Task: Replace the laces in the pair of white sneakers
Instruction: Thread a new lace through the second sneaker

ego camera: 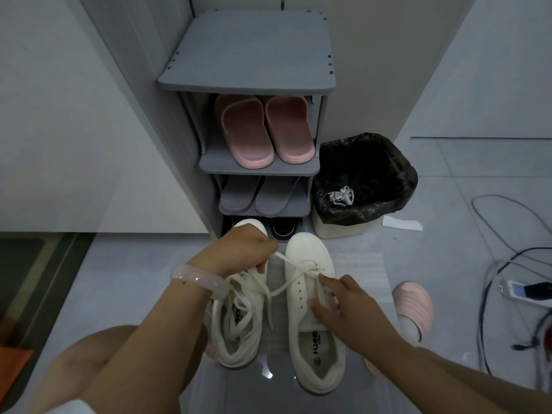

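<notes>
Head view: two white sneakers side by side on the floor in front of me, toes toward the rack [257, 171]. Left sneaker [239, 321] laced; right sneaker [312, 309] being laced. My left hand [243, 249] hangs above the left sneaker's toe, grip clenched on one end of the lace [291, 265], pulled taut from the right sneaker's eyelets. My right hand [343, 306] rests on the right sneaker's tongue area, fingers spread, pressing down; I can't tell if its grip pinches any lace. Clear bracelet [198, 279] on left wrist. Rack holds pink slippers [265, 132] on one shelf, grey slippers [260, 194] on the shelf below. Bin [363, 186] with black liner just right of the rack, old laces [342, 195] inside it. Cables [507, 264] on floor, far right.
</notes>
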Demonstrator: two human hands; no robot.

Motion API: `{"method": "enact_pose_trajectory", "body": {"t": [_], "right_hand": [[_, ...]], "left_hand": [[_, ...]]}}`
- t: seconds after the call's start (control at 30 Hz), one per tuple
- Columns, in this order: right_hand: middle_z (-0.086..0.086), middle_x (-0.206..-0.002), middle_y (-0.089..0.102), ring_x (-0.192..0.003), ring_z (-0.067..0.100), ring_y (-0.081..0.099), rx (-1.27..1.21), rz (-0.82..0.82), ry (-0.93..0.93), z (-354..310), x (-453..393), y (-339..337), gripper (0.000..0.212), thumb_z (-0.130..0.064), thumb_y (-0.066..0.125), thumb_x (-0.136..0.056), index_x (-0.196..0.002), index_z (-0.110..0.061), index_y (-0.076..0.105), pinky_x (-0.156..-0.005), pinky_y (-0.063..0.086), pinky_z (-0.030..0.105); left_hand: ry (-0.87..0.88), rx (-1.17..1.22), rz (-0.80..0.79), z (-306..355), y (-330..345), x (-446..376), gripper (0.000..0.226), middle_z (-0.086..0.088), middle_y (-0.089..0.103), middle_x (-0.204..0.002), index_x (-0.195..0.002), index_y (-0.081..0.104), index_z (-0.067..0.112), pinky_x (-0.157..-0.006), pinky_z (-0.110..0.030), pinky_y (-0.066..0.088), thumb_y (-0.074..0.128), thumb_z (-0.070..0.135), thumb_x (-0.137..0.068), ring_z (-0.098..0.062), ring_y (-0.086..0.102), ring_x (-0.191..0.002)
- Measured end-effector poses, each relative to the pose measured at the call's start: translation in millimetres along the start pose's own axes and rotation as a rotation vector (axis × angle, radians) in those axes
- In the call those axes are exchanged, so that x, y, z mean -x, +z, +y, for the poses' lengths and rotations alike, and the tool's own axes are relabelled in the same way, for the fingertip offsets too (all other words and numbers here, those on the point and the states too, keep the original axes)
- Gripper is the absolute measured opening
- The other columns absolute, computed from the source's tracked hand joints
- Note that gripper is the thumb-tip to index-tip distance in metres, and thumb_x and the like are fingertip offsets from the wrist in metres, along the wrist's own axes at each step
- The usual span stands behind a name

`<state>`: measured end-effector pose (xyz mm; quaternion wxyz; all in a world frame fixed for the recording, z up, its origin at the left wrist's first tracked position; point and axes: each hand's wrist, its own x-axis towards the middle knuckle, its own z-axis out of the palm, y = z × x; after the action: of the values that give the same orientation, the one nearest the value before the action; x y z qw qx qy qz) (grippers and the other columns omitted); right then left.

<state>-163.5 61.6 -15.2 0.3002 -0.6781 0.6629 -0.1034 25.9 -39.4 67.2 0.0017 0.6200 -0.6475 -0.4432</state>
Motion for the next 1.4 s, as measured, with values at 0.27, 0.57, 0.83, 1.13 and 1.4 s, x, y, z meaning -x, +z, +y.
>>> {"method": "enact_pose_trajectory", "body": {"t": [0.27, 0.57, 0.83, 1.13, 1.4], "right_hand": [[-0.007, -0.093, 0.041, -0.083, 0.009, 0.047, 0.017, -0.045, -0.045, -1.5, 1.9, -4.9, 0.056, -0.044, 0.042, -0.094, -0.145, -0.024, 0.028, -0.071, 0.036, 0.021], [-0.003, -0.089, 0.051, -0.078, 0.017, 0.055, 0.045, -0.028, 0.062, -11.4, 2.1, 2.0, 0.046, -0.043, 0.043, -0.091, -0.133, -0.028, 0.031, -0.067, 0.043, 0.028], [-0.005, -0.079, 0.051, -0.071, 0.014, 0.054, -0.001, -0.043, 0.094, -13.3, 1.6, -2.0, 0.04, -0.043, 0.047, -0.089, -0.124, -0.028, 0.036, -0.062, 0.042, 0.026], [-0.004, -0.081, 0.054, -0.076, 0.015, 0.056, -0.037, -0.064, 0.164, -13.9, 3.1, -5.5, 0.037, -0.045, 0.048, -0.09, -0.113, -0.016, 0.044, -0.066, 0.042, 0.026], [-0.008, -0.085, 0.052, -0.075, 0.012, 0.053, -0.015, -0.003, 0.11, -17.8, 1.0, -6.5, 0.027, -0.039, 0.047, -0.09, -0.11, -0.026, 0.036, -0.065, 0.041, 0.027]], "left_hand": [[0.011, -0.072, 0.039, -3.3, -0.3, 2.6, 0.046, -0.003, 0.062, -0.06, -0.041, 0.052, 0.013, -0.053, -0.022, 0.034, 0.045, 0.023, -0.085, -0.008, 0.044, -0.053], [0.046, 0.122, 0.263, 0.4, -8.5, 7.4, 0.036, 0.003, 0.048, -0.037, -0.046, 0.046, 0.005, -0.032, -0.007, 0.025, 0.053, 0.014, -0.08, -0.001, 0.04, -0.027], [0.057, 0.246, 0.311, 1.4, -16.0, 13.0, 0.039, 0.005, 0.047, -0.035, -0.041, 0.044, 0.011, -0.039, -0.006, 0.035, 0.055, 0.017, -0.078, 0.0, 0.042, -0.034], [0.149, 0.045, 0.298, -4.1, -29.5, 17.2, 0.036, 0.006, 0.055, -0.046, -0.049, 0.055, 0.011, -0.041, -0.009, 0.034, 0.056, 0.019, -0.084, -0.003, 0.045, -0.04], [0.729, 0.266, -0.009, 44.9, 5.7, 31.4, 0.04, 0.033, 0.05, -0.122, -0.127, 0.046, 0.037, -0.091, -0.002, 0.035, 0.057, 0.024, -0.091, 0.017, 0.044, -0.115]]}}
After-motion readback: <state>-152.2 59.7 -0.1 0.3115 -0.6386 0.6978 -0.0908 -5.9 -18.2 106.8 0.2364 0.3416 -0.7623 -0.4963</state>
